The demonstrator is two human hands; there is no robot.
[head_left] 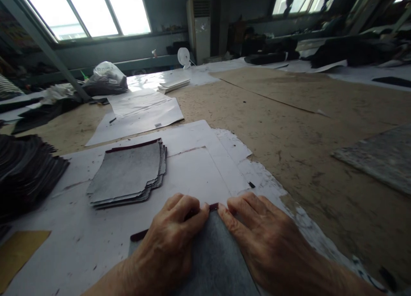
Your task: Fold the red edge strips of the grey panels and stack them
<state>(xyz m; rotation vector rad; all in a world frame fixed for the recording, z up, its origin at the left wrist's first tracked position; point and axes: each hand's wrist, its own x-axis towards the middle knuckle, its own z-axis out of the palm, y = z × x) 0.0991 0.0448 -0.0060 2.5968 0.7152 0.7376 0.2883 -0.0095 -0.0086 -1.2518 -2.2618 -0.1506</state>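
Note:
A grey sheet piece, cloth-like or leather-backed, lies on white paper right in front of me. Its far edge is folded over into a narrow dark maroon strip. My left hand is closed, fingers curled, with the thumb pressing that folded edge. Just to the right, my right hand also has curled fingers, and its thumb pushes on the end of the same strip near the corner. Beyond my left hand sits a small stack of similar grey pieces, the top one with a maroon folded edge.
At the left rises a tall pile of dark pieces, with a tan card nearer me. White paper sheets cover part of the brown tabletop. A grey slab lies right; a small white fan stands far back.

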